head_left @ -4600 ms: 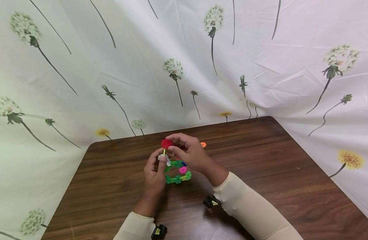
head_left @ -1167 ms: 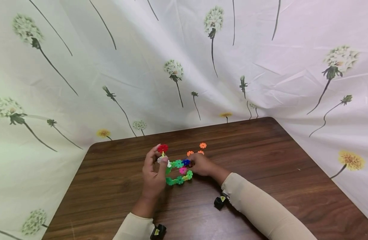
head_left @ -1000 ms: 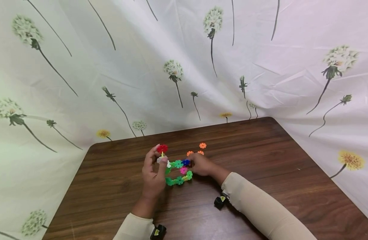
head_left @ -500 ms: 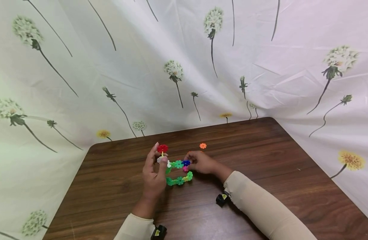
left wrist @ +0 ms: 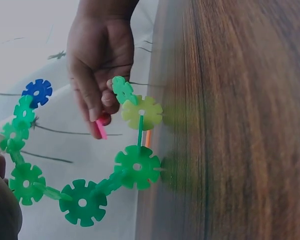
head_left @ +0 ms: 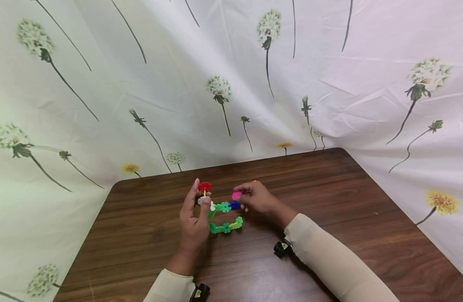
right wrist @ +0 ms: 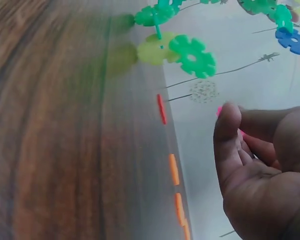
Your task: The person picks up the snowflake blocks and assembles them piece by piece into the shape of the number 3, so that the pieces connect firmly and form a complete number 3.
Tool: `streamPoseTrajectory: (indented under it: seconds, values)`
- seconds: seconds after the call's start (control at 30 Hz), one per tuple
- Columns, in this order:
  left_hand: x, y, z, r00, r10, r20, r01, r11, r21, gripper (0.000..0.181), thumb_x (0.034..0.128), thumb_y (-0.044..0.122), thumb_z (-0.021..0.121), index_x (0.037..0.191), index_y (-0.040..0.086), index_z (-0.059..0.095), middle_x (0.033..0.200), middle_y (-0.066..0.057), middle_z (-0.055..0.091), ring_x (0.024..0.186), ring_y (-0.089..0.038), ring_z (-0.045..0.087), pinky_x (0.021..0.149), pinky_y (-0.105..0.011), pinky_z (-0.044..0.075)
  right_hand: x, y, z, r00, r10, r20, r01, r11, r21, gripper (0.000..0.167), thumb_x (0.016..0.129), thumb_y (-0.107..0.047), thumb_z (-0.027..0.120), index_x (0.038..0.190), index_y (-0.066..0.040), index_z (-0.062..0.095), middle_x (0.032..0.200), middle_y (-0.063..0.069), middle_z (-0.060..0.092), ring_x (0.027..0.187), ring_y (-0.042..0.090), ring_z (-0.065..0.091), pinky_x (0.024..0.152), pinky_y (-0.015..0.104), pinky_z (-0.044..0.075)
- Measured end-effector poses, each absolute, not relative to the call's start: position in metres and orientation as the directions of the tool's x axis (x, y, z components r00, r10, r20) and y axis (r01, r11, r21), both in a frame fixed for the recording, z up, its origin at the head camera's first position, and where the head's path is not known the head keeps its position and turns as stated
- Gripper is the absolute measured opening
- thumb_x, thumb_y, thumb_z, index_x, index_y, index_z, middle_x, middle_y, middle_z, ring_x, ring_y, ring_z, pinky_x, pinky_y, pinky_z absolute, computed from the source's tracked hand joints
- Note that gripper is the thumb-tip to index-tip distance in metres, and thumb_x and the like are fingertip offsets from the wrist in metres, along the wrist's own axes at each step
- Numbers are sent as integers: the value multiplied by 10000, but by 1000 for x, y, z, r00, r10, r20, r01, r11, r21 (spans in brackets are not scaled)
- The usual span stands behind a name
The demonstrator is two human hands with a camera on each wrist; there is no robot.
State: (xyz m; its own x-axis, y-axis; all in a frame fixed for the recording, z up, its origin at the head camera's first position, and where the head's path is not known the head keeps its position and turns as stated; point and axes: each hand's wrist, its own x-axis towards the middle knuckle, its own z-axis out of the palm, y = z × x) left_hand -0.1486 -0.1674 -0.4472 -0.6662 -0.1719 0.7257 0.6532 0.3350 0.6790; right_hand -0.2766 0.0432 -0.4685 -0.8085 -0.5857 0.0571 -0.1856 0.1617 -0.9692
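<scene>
My left hand [head_left: 193, 218] grips a curved chain of interlocking flower-shaped discs by its white disc [head_left: 203, 201]. A red disc [head_left: 205, 186] stands above the white one on a thin yellow piece seen edge-on. Green discs [left wrist: 83, 202] form most of the chain, with a yellow disc [left wrist: 142, 113] near one end and a blue disc [left wrist: 37, 93] at the other. Between thumb and fingers, my right hand [head_left: 259, 199] pinches a pink disc [head_left: 236, 196] just above the blue disc; in the left wrist view the two are apart.
Loose orange discs [right wrist: 173, 169] and a red disc [right wrist: 161, 109] lie flat on the brown wooden table [head_left: 310, 201], partly hidden behind the right hand in the head view. A white dandelion-print cloth [head_left: 171, 96] hangs behind the table's edge.
My right hand has left the red disc, moved down to the right, taken hold of the pink disc and raised it beside the blue one. The left hand keeps its grip, nearly still.
</scene>
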Motion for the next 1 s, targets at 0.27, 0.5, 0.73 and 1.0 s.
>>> streamPoseTrajectory:
  seconds: [0.27, 0.5, 0.73, 1.0]
  values:
    - [-150, -167, -446, -658, -161, 736, 657, 353, 666, 643, 1053, -108, 596, 1656, 64, 454, 1528, -275, 590, 1244, -14, 677, 1064, -117, 524, -271, 48, -443, -853, -504, 133, -218, 114, -969, 332, 1093, -42, 644, 1414, 28, 683, 1129, 323, 738, 772, 228, 682, 656, 292, 578]
    - [-152, -168, -447, -641, -150, 753, 680, 342, 648, 663, 1039, -140, 593, 1660, 13, 420, 1340, -299, 641, 1225, 25, 671, 1044, -116, 535, -256, 50, -417, -830, -505, 235, -309, 66, -949, 315, 1089, -108, 672, 1390, -22, 710, 1028, 37, 781, 907, 328, 704, 717, 263, 593]
    - [-151, -169, -447, -637, -135, 759, 693, 331, 640, 653, 1037, -144, 592, 1650, 33, 451, 1301, -296, 668, 1215, 1, 667, 1042, -120, 538, -238, 42, -392, -771, -527, 357, -387, -57, -920, 314, 1080, -68, 678, 1382, 13, 700, 998, 76, 771, 844, 139, 724, 738, 232, 612]
    - [-152, -168, -447, -611, -132, 780, 715, 331, 616, 640, 1015, -174, 600, 1620, -5, 481, 1257, -277, 661, 1177, 7, 632, 1017, -106, 527, -216, 32, -368, -743, -567, 354, -356, -112, -928, 312, 1096, -37, 631, 1393, 36, 692, 946, -45, 735, 777, 188, 619, 652, 211, 532]
